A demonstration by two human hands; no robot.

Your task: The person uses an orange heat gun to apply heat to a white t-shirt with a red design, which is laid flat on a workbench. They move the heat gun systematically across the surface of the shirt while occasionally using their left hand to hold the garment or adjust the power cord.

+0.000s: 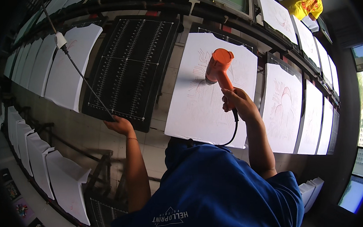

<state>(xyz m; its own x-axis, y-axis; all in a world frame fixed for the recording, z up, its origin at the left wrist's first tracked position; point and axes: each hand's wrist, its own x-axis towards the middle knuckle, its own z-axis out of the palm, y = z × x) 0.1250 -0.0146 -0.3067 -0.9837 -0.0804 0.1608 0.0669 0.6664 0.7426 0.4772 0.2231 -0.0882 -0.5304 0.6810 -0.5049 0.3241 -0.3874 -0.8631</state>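
Observation:
An orange heat gun (223,71) is gripped by its handle in my right hand (240,103), nozzle turned down toward a white shirt panel (181,113). Faint printed lines show on this panel, which lies over a dark board. From the handle's end a black cord loops down beside my body. My left hand (122,126) is closed on a dark power cord (83,75), at the near edge of a bare black board (124,67) with white ruler markings. That cord slants up to a white connector (60,40) hanging at the upper left.
More white panels on boards stand in rows at left (72,66) and right (283,107). Dark rails (158,7) run behind the boards. A person in a yellow shirt (303,1) is at the far right. Another row of panels (63,179) curves along the lower left.

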